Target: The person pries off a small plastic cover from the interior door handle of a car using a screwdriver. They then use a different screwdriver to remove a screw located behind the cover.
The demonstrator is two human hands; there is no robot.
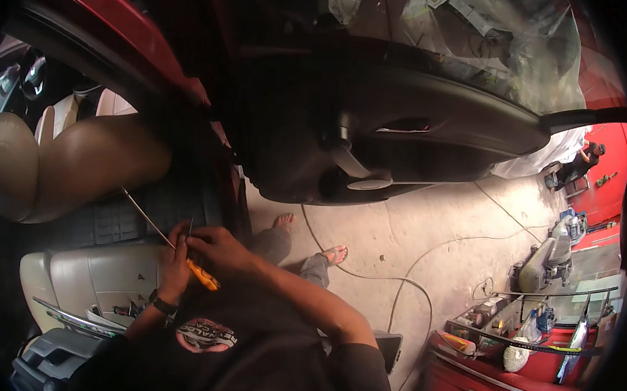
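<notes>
Close in front of my body, my left hand (174, 271) is closed around a long screwdriver (204, 276). Its yellow-orange handle sticks out toward me below the fingers, and its thin metal shaft points away to the far left. My right hand (221, 249) meets the left one, its fingertips pinched together. A short, thin dark piece stands up between the fingers there, too small to name. Beyond both hands is the car's open doorway, with a tan leather seat (105, 159) inside. An open black door panel (433, 149) with a grey pull handle spans the upper middle.
A cable (416, 281) snakes over the concrete floor (369, 232) right of my feet. At lower right stands a red cart (513, 355) holding bottles and tools. Loose seats (549, 255) lie behind it. A person in dark clothes (577, 169) is by the red wall. Plastic sheeting hangs at the top.
</notes>
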